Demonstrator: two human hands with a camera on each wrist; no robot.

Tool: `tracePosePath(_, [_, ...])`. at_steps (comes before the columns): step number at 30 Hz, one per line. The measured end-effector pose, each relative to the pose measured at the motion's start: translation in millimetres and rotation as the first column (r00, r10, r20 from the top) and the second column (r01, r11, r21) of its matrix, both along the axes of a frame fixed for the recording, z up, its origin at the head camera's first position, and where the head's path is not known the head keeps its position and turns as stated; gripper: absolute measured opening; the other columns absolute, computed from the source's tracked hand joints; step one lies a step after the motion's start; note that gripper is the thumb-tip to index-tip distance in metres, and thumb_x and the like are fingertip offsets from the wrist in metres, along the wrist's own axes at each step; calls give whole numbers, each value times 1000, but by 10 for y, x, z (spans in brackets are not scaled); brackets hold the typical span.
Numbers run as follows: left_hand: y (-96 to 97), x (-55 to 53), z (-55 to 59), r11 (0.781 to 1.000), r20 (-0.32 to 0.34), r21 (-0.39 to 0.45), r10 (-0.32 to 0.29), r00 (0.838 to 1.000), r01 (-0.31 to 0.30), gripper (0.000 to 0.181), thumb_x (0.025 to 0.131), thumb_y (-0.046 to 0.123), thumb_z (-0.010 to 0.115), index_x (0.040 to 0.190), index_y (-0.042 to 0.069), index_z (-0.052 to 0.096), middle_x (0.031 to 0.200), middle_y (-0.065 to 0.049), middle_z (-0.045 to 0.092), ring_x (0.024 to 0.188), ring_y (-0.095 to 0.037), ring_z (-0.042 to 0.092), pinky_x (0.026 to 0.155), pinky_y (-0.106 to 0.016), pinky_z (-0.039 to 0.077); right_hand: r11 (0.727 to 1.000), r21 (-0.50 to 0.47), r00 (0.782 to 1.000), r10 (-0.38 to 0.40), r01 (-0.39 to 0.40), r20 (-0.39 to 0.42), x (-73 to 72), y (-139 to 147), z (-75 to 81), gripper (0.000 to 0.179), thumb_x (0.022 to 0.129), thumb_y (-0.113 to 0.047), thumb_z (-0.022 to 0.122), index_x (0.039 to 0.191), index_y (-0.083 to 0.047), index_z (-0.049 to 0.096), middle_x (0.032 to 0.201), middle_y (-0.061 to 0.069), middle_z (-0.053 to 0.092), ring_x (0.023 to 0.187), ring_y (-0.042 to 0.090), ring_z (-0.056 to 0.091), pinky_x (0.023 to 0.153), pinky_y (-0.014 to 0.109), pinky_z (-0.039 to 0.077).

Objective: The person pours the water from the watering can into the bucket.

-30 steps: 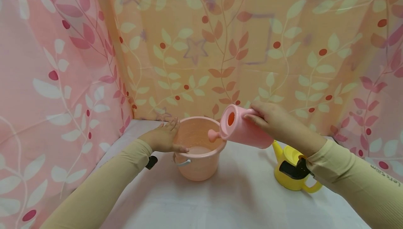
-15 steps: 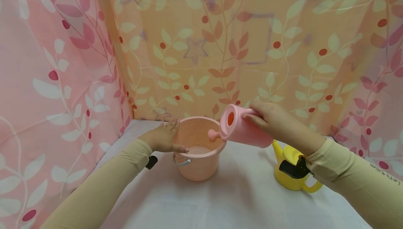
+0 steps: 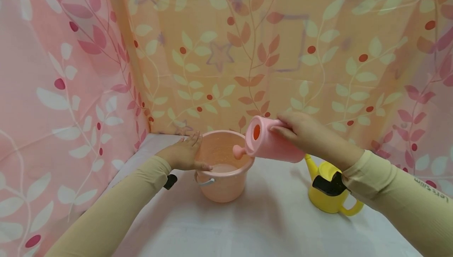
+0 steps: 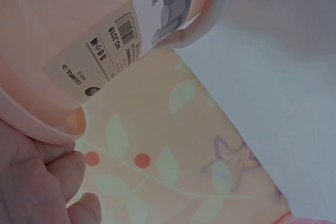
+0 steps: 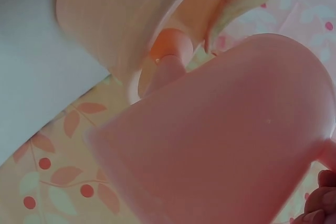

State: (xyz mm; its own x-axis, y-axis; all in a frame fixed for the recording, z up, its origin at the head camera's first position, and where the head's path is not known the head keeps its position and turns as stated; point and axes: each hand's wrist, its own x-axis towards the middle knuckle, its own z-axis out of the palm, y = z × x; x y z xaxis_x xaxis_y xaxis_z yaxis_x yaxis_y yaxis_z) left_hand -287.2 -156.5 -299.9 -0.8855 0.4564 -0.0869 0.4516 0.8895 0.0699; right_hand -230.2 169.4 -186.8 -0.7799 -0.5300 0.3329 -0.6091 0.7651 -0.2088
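Note:
My right hand (image 3: 301,133) grips the handle of a pink watering can (image 3: 276,141), tipped on its side with the spout pointing left. Its spout head (image 3: 238,152) hangs over the opening of a peach bucket (image 3: 223,188) standing on the table. Seen from the right wrist, the watering can (image 5: 210,140) fills much of the view, its spout reaching in past the bucket's rim. My left hand (image 3: 182,155) rests on the bucket's left rim with fingers extended and thumb along the front. In the left wrist view, some fingers (image 4: 68,177) lie right at the rim, beside the bucket's printed label (image 4: 105,51).
A yellow watering can (image 3: 325,200) stands on the white tabletop (image 3: 226,233) at the right, partly behind the black wrist camera (image 3: 329,186). Leaf-patterned cloth (image 3: 219,72) hangs at the back and both sides. The bucket's pale handle (image 3: 206,182) hangs down in front.
My right hand has shifted slightly up and left with the pink watering can, tipping it a little more. The left hand and bucket stay where they were.

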Motion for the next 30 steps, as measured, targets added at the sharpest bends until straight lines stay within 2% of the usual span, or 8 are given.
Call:
tracePosePath(10, [-6,-3,2,1000,15,-3,9,1000,-9,123,67,85,39,144,-5,6,151,-19,1,139,-28,4,111,-48,7,1000,-4,1000,26,-26,13,-21,-29,92,17,88,-22,62,80,-12,52,68,1,51,68,18,51,60,27,46])
tracePosePath(17, [-7,-9,-3,1000,12,-3,7,1000,-7,123,67,85,39,144,-5,5,151,-18,0,139,-29,3,111,-48,7,998,27,999,49,-48,-17,-38,-40,123,21,88,-23,62,77,-11,48,65,1,46,66,17,48,58,27,42])
tracePosePath(30, [-9,-5,-5,1000,16,6,4,1000,-4,123,67,84,41,144,-5,6,151,-19,1,139,-29,4,111,-48,6,993,98,995,79,-72,-63,-53,-69,173,18,88,-24,61,78,-13,51,66,-1,49,65,16,48,56,27,42])
